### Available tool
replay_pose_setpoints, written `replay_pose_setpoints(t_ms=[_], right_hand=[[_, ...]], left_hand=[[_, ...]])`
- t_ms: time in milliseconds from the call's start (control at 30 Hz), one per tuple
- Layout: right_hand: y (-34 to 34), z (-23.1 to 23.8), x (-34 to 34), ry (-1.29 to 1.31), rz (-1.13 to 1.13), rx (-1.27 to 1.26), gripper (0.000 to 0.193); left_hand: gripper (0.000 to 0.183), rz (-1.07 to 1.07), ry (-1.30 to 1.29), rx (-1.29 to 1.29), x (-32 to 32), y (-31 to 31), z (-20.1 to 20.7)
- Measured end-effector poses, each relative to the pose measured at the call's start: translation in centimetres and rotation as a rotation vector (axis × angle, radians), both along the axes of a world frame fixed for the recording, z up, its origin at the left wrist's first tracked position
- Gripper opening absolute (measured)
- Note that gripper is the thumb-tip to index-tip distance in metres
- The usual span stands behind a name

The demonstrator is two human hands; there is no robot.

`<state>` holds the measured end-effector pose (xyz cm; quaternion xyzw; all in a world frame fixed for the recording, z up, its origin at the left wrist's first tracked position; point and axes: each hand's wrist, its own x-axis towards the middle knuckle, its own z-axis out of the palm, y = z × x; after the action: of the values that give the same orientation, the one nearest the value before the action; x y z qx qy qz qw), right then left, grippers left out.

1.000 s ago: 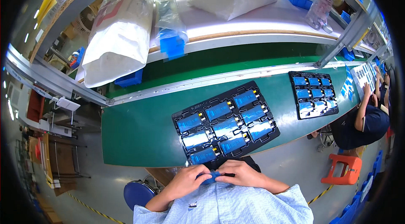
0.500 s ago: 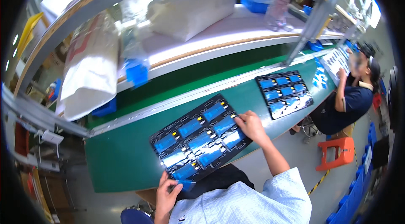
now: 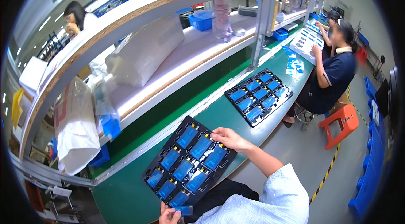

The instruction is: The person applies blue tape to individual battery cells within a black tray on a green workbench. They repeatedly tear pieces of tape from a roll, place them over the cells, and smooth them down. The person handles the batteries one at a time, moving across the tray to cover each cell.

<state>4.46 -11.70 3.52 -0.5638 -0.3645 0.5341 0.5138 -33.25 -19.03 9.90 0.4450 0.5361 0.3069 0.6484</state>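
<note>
- A black tray (image 3: 218, 172) is spanning the gap between our left fingers (image 3: 174, 215) and our right fingers (image 3: 219, 133), slanting over the green surface (image 3: 120, 190); we cannot tell whether it is resting fully there.
- Between our fingers, blue packs (image 3: 198, 147) with yellow tabs are sitting in its pockets.
- Our right fingers are clasping the tray's right-hand edge.
- Our left fingers are pinching a small blue piece (image 3: 184, 210) just beside the tray's near corner.
- Beyond our right fingers, a second tray (image 3: 272, 113) is lying on the surface, also holding blue packs.
- Well right of our fingers, an orange stool (image 3: 337, 125) is standing near a seated co-worker (image 3: 337, 74).
- Ahead of our right fingers, a shelf (image 3: 198, 51) is carrying a clear bottle (image 3: 221, 21).
</note>
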Motion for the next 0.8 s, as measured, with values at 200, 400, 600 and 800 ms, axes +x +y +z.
replay_pose_setpoints(t_ms=[200, 400, 600, 800], right_hand=[[1.0, -1.1, 1.4, 0.146, 0.035, 0.025, 0.029], [-0.1, -0.7, 7.4, 0.064, -0.114, 0.063, 0.028], [-3.8, -0.5, 19.9, -0.288, -0.461, 0.049, 0.03], [-6.7, -0.9, 32.6, -0.844, -0.701, -0.146, 0.041]], left_hand=[[0.006, 0.09, -0.04, 0.134, 0.9, 0.1, 1.6], [0.004, 0.056, -0.02, 0.123, 5.4, 2.6, 4.8], [0.006, -0.168, -0.309, -0.067, 14.3, 9.2, -0.1], [0.008, -0.343, -0.565, -0.168, 29.0, 12.0, -3.8]])
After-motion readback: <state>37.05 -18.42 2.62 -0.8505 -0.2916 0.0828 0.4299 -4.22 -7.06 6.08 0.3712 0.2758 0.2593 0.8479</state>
